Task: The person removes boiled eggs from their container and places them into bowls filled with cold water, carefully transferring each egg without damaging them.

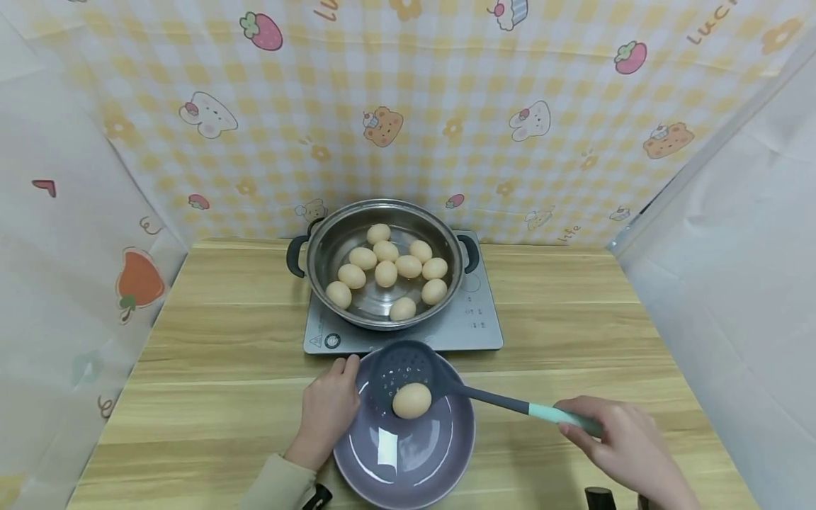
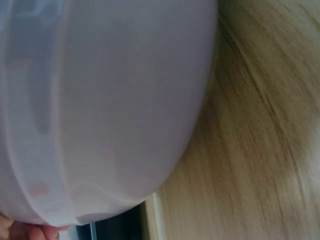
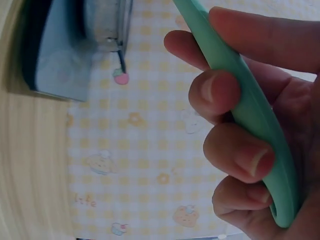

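My right hand grips the mint-green handle of a slotted spoon. In the right wrist view, the fingers curl round that handle. The spoon's dark grey perforated head lies over the upper part of a purple-grey plate, and one pale brown egg sits at its lower edge. At the plate's upper left, my left hand holds the rim. The left wrist view is filled mostly by the dish's smooth outer side, with fingertips at the lower left corner.
Behind the plate, a steel pot with two black handles stands on a flat grey induction cooker. Several eggs lie inside it. A yellow checked cloth hangs behind the wooden table, with white sheets at both sides.
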Available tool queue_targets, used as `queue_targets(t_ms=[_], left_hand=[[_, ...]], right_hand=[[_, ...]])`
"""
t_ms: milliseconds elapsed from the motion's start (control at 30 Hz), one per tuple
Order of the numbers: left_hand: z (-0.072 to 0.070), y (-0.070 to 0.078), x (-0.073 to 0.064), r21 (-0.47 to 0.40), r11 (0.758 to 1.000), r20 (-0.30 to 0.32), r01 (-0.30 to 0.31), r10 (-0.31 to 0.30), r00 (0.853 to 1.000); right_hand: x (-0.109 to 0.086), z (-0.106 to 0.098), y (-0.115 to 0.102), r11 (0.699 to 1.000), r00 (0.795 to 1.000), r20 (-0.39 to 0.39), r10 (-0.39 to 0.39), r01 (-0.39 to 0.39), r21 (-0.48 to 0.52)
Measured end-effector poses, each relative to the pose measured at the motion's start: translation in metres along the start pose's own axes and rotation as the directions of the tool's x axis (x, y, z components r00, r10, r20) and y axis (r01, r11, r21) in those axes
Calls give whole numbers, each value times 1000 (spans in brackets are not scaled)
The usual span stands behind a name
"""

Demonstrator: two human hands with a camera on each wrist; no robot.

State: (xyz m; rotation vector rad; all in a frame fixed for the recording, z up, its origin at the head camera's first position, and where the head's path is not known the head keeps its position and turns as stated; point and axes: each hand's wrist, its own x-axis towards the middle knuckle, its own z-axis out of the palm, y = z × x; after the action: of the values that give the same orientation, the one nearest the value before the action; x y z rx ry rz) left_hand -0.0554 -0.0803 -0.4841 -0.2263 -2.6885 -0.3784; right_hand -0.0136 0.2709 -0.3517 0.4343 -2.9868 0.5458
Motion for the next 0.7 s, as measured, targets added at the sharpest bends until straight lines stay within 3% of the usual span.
queue_targets(t_ms=[200,433,700], left_hand=[[-1,0,0,6,1000,25,9,-9,1000],[-2,1,1,1,1000,39,15,-15,999],[-3,1,0,1,1000,23,12,-12,1000]], right_hand=[[2,11,4,1000,999,18,-29,29,5],[8,18,5,1000,996,87,7,-6,-11],[9,26,6,1000,999,44,-21,21,-2]])
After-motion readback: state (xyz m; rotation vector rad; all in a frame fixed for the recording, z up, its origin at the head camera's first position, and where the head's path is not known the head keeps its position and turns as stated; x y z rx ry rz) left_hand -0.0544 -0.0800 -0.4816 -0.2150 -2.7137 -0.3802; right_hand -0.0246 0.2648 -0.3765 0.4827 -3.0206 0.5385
